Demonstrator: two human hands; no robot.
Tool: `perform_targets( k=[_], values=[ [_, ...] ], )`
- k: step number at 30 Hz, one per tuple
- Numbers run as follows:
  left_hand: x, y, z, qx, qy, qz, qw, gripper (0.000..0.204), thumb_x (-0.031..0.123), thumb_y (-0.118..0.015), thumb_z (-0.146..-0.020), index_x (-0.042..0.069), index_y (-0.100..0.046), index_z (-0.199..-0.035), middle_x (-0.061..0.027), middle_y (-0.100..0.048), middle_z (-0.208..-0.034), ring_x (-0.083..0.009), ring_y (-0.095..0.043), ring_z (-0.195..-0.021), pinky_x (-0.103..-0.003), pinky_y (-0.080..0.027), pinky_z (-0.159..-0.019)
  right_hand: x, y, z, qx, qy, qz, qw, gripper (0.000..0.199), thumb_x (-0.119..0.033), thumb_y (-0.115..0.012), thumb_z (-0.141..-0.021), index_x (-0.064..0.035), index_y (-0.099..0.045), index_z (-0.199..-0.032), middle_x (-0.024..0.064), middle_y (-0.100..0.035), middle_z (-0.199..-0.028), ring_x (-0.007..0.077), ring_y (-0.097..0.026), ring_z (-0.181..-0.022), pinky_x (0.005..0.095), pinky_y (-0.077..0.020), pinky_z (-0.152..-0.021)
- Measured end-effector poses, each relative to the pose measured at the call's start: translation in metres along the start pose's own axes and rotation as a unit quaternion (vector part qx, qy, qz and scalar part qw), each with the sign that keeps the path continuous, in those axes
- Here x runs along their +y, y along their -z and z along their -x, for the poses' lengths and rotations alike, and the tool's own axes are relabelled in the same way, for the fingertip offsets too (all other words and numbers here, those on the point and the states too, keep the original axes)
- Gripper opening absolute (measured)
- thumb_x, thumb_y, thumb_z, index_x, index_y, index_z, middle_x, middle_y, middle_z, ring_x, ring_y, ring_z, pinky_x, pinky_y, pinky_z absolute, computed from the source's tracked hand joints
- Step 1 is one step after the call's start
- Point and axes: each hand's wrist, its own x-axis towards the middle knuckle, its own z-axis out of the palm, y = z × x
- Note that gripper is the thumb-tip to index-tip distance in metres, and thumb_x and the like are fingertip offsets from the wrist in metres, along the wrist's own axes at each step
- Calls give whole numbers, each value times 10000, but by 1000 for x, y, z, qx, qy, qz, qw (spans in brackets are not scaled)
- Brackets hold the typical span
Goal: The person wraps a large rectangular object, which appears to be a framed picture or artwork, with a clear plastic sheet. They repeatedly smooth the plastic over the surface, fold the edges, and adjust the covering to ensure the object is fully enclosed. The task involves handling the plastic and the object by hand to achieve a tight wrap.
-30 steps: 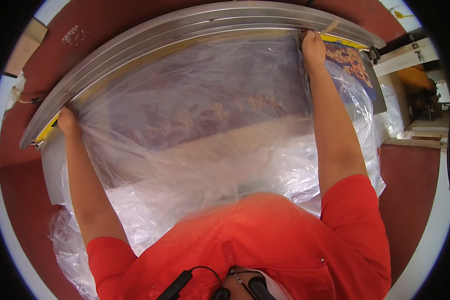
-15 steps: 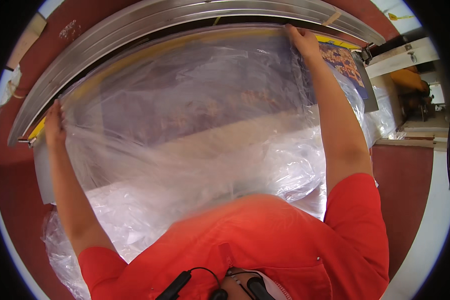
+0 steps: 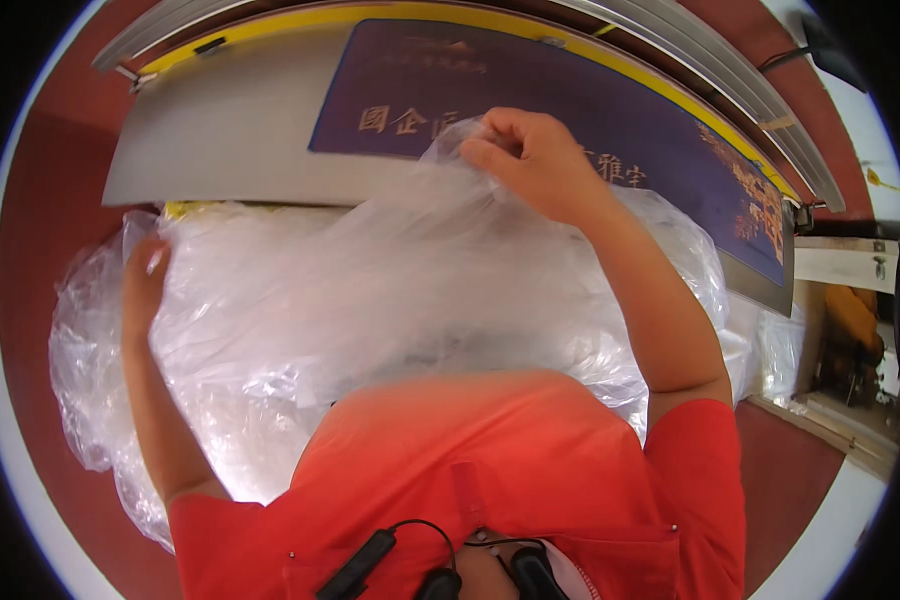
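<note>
Clear plastic film (image 3: 450, 225) stretches in crumpled folds between my hands and gathers in front of my body. My right hand (image 3: 535, 160), raised at the middle, pinches a bunched upper edge of the film. At the left, lower down, my left hand (image 3: 146, 272) has its fingers curled round the film's other edge. Behind the right hand lies a dark purple-blue printed panel (image 3: 570, 95) with pale lettering and an orange picture at its right end. It rests on a grey board (image 3: 220, 130); the right hand and the film cover part of its lettering.
A yellow strip (image 3: 300, 22) and a silver metal rail (image 3: 715, 85) run along the board's far edge. More crumpled plastic film (image 3: 90, 330) bulges at the left. A reddish-brown surface (image 3: 30, 230) surrounds the work. At the right is a pale frame piece (image 3: 845, 262).
Both hands have come back toward me from the far rail, drawing the film off the board. The printed panel now shows uncovered over most of its length. The view has shifted.
</note>
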Motion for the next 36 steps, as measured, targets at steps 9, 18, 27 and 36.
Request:
perform_targets(
  k=[9, 18, 27, 36],
  values=[
    [290, -60, -75, -145, -220, 343, 902, 147, 124, -608, -713, 28, -559, -812, -16, -497, -846, -95, -493, -796, -219, -385, -663, -35, 17, 70, 188, 68, 181, 963, 154, -169, -577, -745, -37, -500, -767, -5, -459, -550, 60, -391, -505, 203, -327, -449],
    [305, -59, -24, -230, 39, 608, 758, 171, 191, -507, -803, 32, -549, -848, 1, -508, -742, -73, -489, -661, -213, -437, -634, -23, -10, 111, 42, -19, -192, 980, 269, -213, -428, -841, -87, -428, -1078, 69, -570, -659, 90, -509, -504, 194, -396, -439],
    [-79, 176, -34, 249, 70, 384, 886, 337, 188, -433, -799, 4, -446, -1080, -119, -464, -1088, -215, -459, -974, -297, -394, -797, 89, -25, 144, -196, -38, 145, 969, 252, -263, -490, -788, -15, -528, -810, 121, -570, -700, 136, -562, -588, 252, -428, -496],
    [-38, 125, -129, 111, 76, 491, 861, 345, 186, -381, -840, -12, -391, -1122, -115, -469, -1081, -184, -443, -1008, -308, -365, -860, 191, 174, 314, 158, -455, -161, 861, 386, -135, -507, -741, 27, -406, -1077, -28, -449, -645, 44, -338, -446, 188, -354, -409]
  ],
)
